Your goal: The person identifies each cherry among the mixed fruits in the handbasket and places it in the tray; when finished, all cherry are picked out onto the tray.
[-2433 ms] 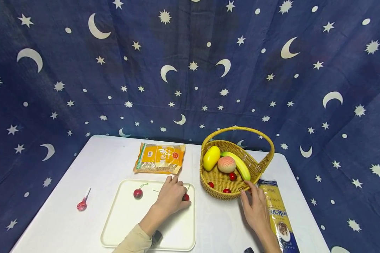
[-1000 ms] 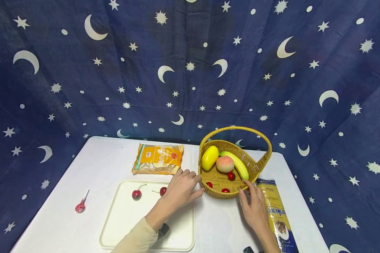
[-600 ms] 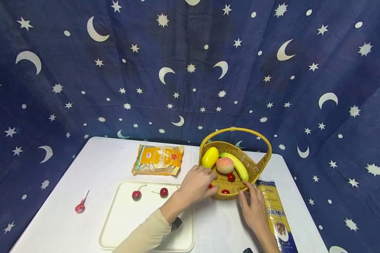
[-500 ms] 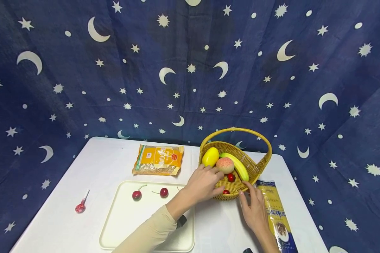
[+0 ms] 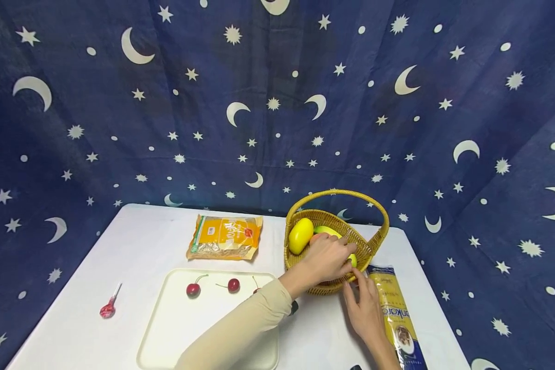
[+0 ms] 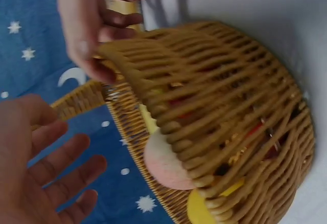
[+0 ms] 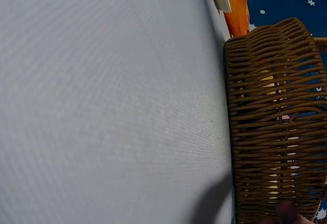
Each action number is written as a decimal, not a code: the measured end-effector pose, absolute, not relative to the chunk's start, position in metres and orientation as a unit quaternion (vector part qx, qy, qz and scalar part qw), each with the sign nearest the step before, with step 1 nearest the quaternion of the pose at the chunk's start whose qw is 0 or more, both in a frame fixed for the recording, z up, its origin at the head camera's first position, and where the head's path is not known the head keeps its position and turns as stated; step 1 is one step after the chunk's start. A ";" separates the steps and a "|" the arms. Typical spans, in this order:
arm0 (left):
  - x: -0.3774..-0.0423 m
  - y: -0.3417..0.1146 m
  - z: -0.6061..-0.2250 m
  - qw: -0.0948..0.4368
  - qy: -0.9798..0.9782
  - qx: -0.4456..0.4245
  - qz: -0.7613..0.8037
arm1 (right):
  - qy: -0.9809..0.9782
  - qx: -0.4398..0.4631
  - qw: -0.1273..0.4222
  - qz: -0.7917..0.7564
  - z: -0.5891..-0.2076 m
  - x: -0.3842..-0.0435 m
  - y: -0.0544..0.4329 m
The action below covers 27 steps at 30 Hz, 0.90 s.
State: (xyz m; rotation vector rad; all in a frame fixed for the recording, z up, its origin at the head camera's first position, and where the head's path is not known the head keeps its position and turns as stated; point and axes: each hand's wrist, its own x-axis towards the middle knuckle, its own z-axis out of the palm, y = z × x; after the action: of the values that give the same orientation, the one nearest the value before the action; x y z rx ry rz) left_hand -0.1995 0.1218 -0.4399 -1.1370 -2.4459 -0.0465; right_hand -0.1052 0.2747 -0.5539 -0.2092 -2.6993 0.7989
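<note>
In the head view, my left hand (image 5: 327,261) is over the wicker basket (image 5: 325,291). The left wrist view shows its fingers apart and loosely bent, with nothing between them. My right hand (image 5: 366,307) grips the basket's near right rim. Inside the basket are a yellow mango (image 5: 301,236), a banana (image 5: 326,230) and a peach (image 6: 164,163). Red cherries show through the weave in the left wrist view; the left hand hides them in the head view. On the white tray (image 5: 166,329) lie cherries (image 5: 233,285), one partly behind the left sleeve.
An orange food packet (image 5: 225,237) lies behind the tray. To the right of the basket is a long yellow and blue spaghetti packet (image 5: 393,308). A wrapped lollipop (image 5: 108,309) lies at the table's left. Behind the table hangs a dark blue star-patterned cloth (image 5: 277,128).
My left hand has moved right from over the tray's cherries to over the basket, where it now covers the peach and cherries. My right hand has stayed at the basket rim.
</note>
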 end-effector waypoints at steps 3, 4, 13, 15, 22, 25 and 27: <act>-0.207 0.129 -0.446 0.181 -0.894 -0.409 0.010 | -0.945 -0.078 0.156 0.278 -0.555 -0.105 0.274; -0.209 0.130 -0.448 0.167 -0.898 -0.407 0.019 | -0.945 -0.077 0.156 0.278 -0.555 -0.104 0.273; -0.216 0.143 -0.466 0.055 -0.915 -0.392 0.081 | -0.944 -0.082 0.148 0.283 -0.555 -0.103 0.272; -0.216 0.143 -0.469 0.037 -0.916 -0.389 0.094 | -0.944 -0.082 0.144 0.285 -0.554 -0.103 0.272; -0.220 0.146 -0.479 0.017 -0.917 -0.384 0.109 | -0.946 -0.074 0.150 0.279 -0.552 -0.103 0.271; -0.221 0.149 -0.479 0.011 -0.916 -0.384 0.113 | -0.945 -0.072 0.153 0.281 -0.552 -0.103 0.272; -0.222 0.151 -0.479 0.004 -0.913 -0.387 0.131 | -0.944 -0.071 0.154 0.282 -0.551 -0.103 0.272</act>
State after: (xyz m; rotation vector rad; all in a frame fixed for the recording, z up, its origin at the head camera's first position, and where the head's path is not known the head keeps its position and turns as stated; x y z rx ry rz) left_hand -0.2217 0.1513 -0.4786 -1.2131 -2.8597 0.4111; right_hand -0.1034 0.2722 -0.5511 -0.2033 -2.7061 0.8077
